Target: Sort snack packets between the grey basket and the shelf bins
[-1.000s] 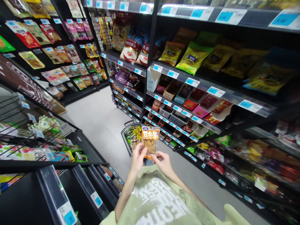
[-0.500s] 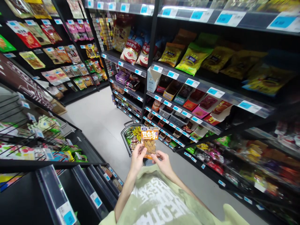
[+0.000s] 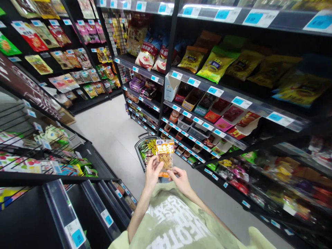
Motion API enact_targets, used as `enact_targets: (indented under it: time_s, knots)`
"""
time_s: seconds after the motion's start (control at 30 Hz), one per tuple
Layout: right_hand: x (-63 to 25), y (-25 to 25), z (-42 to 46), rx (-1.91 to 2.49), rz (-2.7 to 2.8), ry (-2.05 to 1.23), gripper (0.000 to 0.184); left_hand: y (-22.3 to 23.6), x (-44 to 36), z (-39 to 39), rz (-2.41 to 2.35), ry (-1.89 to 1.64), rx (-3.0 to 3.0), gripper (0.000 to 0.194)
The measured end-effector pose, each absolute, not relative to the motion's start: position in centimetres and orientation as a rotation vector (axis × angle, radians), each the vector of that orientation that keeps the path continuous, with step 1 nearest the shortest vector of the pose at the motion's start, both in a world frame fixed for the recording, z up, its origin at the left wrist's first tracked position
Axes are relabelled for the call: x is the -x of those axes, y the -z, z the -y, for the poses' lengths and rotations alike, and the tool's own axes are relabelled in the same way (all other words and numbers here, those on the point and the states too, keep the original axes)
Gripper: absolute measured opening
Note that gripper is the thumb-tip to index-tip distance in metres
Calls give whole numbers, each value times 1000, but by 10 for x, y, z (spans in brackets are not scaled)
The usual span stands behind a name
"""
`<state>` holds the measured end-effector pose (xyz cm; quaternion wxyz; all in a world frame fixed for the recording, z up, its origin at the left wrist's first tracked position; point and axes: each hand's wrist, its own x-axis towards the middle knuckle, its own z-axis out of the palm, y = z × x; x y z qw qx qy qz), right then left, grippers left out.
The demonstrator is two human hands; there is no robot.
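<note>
Both my hands hold up one snack packet [image 3: 165,155], orange and white at the top with a see-through middle that shows brown pieces. My left hand [image 3: 153,171] pinches its left side, thumb across the front. At the lower right corner, my right hand [image 3: 179,178] grips it between thumb and curled fingers. Beyond the packet, on the floor, stands a shopping basket [image 3: 140,155] with a dark rim, holding several green, yellow and other small packets. The packet and my hands cover part of the basket.
Shelving [image 3: 212,90] with bagged and boxed snacks rises along the right. A rack [image 3: 46,114] with wire fronts stands close on the left. Hanging packets [image 3: 62,60] fill the far-left wall display. The grey floor [image 3: 109,128] runs between them.
The view has shifted slightly, so the shelves sit a little further right. The packet is turned a little in my hands, and both hands keep their hold on it.
</note>
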<state>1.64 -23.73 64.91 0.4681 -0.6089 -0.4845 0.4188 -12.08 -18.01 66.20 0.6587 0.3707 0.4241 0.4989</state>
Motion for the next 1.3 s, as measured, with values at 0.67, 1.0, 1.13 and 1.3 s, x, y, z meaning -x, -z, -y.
enact_targets:
  time_s: [0.67, 1.0, 1.13, 1.3]
  knots:
    - [-20, -637, 244, 1485, 1420, -1044, 35, -657, 127, 177, -1090, -1247, -487, 30]
    - [-18, -637, 244, 1497, 1477, -1017, 35, -658, 129, 176, -1132, -1279, -417, 24]
    - [-18, -639, 244, 1497, 1493, -1028, 33, -657, 129, 175, -1133, -1287, -408, 26]
    - [-18, -639, 243, 1501, 1495, -1039, 30, -651, 129, 174, -1161, -1321, -415, 26]
